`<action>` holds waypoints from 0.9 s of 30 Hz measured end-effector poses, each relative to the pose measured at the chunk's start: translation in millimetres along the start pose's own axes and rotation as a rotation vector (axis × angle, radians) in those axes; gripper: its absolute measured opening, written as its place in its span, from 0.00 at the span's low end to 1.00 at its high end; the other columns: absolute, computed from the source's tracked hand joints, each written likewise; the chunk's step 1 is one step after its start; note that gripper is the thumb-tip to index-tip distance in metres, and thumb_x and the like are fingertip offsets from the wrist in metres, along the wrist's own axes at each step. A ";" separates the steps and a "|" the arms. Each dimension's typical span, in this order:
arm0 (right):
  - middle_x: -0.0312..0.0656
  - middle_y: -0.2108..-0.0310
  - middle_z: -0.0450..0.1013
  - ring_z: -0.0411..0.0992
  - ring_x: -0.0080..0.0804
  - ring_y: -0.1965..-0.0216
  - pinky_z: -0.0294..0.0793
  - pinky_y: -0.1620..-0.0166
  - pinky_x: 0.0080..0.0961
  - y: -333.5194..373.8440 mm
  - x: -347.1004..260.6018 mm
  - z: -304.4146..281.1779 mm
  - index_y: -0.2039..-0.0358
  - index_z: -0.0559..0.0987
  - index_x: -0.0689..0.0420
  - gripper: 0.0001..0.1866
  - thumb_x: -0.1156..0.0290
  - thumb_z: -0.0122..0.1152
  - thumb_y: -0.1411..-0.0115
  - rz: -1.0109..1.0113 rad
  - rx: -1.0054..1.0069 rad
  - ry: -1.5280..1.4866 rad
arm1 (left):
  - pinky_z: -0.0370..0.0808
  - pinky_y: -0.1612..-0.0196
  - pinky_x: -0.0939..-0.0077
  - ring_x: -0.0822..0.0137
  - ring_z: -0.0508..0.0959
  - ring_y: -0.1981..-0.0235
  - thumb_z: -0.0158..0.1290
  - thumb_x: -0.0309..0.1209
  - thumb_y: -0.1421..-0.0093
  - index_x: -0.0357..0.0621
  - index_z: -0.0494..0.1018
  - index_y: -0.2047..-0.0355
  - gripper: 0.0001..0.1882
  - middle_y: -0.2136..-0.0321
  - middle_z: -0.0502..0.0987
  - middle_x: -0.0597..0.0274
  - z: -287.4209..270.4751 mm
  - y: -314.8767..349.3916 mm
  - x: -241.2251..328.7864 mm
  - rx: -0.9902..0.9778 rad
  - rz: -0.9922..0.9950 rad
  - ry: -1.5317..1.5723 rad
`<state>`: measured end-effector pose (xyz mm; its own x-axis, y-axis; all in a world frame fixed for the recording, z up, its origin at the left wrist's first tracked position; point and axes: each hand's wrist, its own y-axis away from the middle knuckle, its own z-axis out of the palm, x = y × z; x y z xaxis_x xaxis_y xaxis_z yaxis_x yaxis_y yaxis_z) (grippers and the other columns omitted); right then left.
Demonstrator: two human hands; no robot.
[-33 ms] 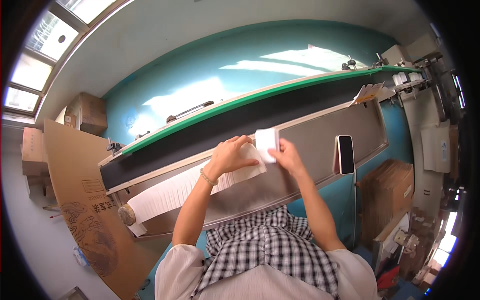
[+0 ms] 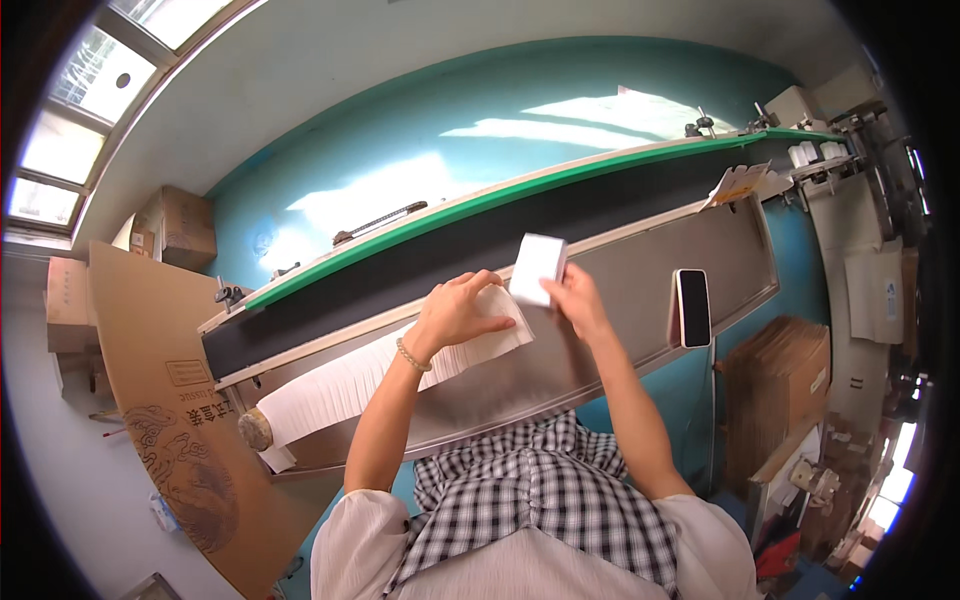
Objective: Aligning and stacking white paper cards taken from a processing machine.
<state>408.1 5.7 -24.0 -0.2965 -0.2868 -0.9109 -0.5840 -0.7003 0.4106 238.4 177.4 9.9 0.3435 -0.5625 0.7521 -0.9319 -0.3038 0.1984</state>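
Two hands, white box (image 2: 537,268) near belt (image 2: 480,245) edge

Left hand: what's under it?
The left hand rests on the near end of a long row of white flat sheets lying on the grey metal table. The sheets directly beneath the palm are covered, so their state is hidden.

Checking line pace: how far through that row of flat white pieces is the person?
Done: nothing clearly finished shows; the black conveyor belt looks bare. In hand: right hand lifts one white piece while left hand rests on the row's end. Left: nearly the whole overlapped row of white pieces on the steel table.
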 end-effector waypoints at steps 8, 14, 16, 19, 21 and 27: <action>0.41 0.62 0.81 0.77 0.26 0.65 0.77 0.58 0.25 22.3 18.2 35.6 0.50 0.80 0.62 0.25 0.52 0.66 0.33 -0.089 -0.075 0.427 | 0.77 0.46 0.56 0.46 0.80 0.46 0.74 0.55 0.57 0.46 0.71 0.37 0.50 0.45 0.79 0.47 -3.4 7.9 -7.9 0.053 0.090 -0.137; 0.37 0.56 0.78 0.74 0.18 0.57 0.74 0.54 0.19 28.3 18.0 31.7 0.46 0.78 0.65 0.21 0.59 0.59 0.28 0.215 -0.104 -0.054 | 0.76 0.42 0.57 0.46 0.78 0.44 0.75 0.54 0.59 0.47 0.70 0.35 0.52 0.45 0.79 0.46 -7.3 12.3 -17.0 -0.005 0.083 0.010; 0.38 0.56 0.78 0.74 0.18 0.56 0.74 0.54 0.20 27.8 16.3 31.6 0.46 0.78 0.65 0.21 0.60 0.59 0.28 0.195 -0.146 -0.070 | 0.76 0.42 0.57 0.46 0.78 0.44 0.75 0.54 0.58 0.47 0.70 0.36 0.51 0.45 0.78 0.46 -8.2 11.8 -20.5 0.005 0.119 0.006; 0.39 0.57 0.78 0.74 0.19 0.57 0.74 0.55 0.21 35.0 15.6 32.5 0.47 0.78 0.64 0.19 0.62 0.60 0.28 0.228 -0.120 -0.029 | 0.77 0.44 0.58 0.46 0.80 0.46 0.75 0.53 0.57 0.48 0.71 0.38 0.48 0.46 0.79 0.47 -7.5 12.3 -22.6 0.025 0.142 -0.023; 0.40 0.56 0.79 0.75 0.21 0.56 0.75 0.55 0.22 35.5 11.8 30.3 0.48 0.79 0.64 0.19 0.62 0.60 0.29 0.172 -0.130 0.199 | 0.77 0.45 0.58 0.47 0.80 0.47 0.74 0.54 0.57 0.47 0.72 0.40 0.46 0.48 0.80 0.49 -7.6 12.7 -23.1 0.000 0.122 -0.019; 0.45 0.58 0.80 0.80 0.29 0.60 0.79 0.57 0.25 -8.0 -12.3 25.7 0.48 0.75 0.64 0.22 0.57 0.62 0.30 0.068 0.024 -0.217 | 0.78 0.48 0.56 0.48 0.80 0.49 0.72 0.56 0.56 0.46 0.72 0.43 0.45 0.51 0.81 0.52 -11.0 11.4 -26.2 -0.036 0.082 -0.009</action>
<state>397.0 31.7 -15.0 -0.4898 -0.1840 -0.8522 -0.5738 -0.6678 0.4741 217.5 197.1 -0.7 0.2671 -0.5915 0.7607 -0.9604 -0.2286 0.1594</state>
